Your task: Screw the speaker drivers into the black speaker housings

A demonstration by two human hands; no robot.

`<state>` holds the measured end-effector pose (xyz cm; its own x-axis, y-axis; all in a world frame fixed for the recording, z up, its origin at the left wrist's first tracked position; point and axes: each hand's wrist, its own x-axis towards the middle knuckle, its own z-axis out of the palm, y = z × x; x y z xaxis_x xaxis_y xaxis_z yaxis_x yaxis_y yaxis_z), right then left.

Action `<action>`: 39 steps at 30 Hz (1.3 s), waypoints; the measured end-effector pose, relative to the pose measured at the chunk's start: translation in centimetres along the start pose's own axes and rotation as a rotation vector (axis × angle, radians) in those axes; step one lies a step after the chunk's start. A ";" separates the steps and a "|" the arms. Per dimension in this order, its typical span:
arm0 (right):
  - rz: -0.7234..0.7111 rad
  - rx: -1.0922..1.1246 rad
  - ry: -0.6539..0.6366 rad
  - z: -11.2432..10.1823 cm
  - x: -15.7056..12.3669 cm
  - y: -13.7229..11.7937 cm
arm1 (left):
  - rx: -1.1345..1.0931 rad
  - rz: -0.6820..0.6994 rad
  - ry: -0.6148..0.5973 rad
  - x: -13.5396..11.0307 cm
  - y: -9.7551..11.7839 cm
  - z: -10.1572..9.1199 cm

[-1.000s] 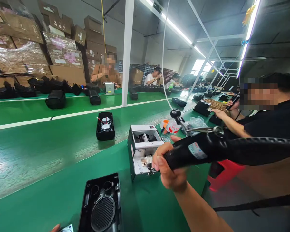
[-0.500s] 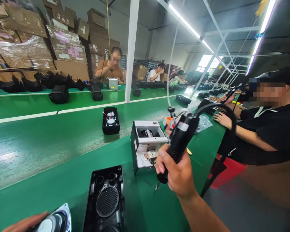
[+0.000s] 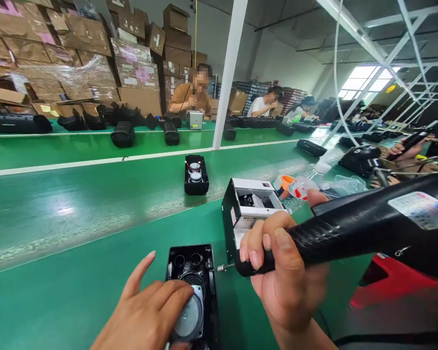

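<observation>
My left hand [image 3: 149, 306] is closed on a round silver speaker driver [image 3: 190, 318], which lies inside a black speaker housing [image 3: 208, 250] at the bottom middle. Its index finger or thumb sticks out apart from the others. Part of the driver is hidden under the fingers. In my right hand [image 3: 284, 277] is a black electric screwdriver [image 3: 354, 228], held nearly level with its bit pointing left. The tip is by the housing's right edge; I cannot tell whether they touch. A white and black screw feeder [image 3: 246, 184] stands behind my right hand.
Beyond the housing, another black housing [image 3: 196, 189] with two drivers sits on the green conveyor belt [image 3: 95, 194]. A clear plastic bottle [image 3: 320, 170] and an orange tape roll [image 3: 286, 182] are right of the feeder. A co-worker's hand [image 3: 407, 148] holds a tool at far right.
My left hand has brought the speaker driver from the lower left into the housing. The screwdriver has tipped from upright to nearly level, its bit now near the housing. The view has turned left.
</observation>
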<state>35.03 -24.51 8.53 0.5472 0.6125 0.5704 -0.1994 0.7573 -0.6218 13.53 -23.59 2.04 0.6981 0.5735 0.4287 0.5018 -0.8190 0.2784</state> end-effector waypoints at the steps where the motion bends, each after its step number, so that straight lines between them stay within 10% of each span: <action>1: 0.008 -0.009 -0.009 0.2 -0.1 0.4 | -0.015 -0.035 -0.019 0.4 -0.2 0.1; 13: 0.042 -0.182 -0.130 -0.7 -2.7 4.2 | -0.161 -0.221 -0.293 0.8 -2.5 2.0; 39: 0.094 -0.345 -0.302 -2.5 -3.4 6.1 | -0.037 -0.155 -0.222 0.9 -1.8 1.7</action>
<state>34.00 -22.59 1.43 0.2685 0.7522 0.6017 0.0729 0.6070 -0.7914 14.13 -21.56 0.43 0.7114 0.6791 0.1809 0.5950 -0.7190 0.3590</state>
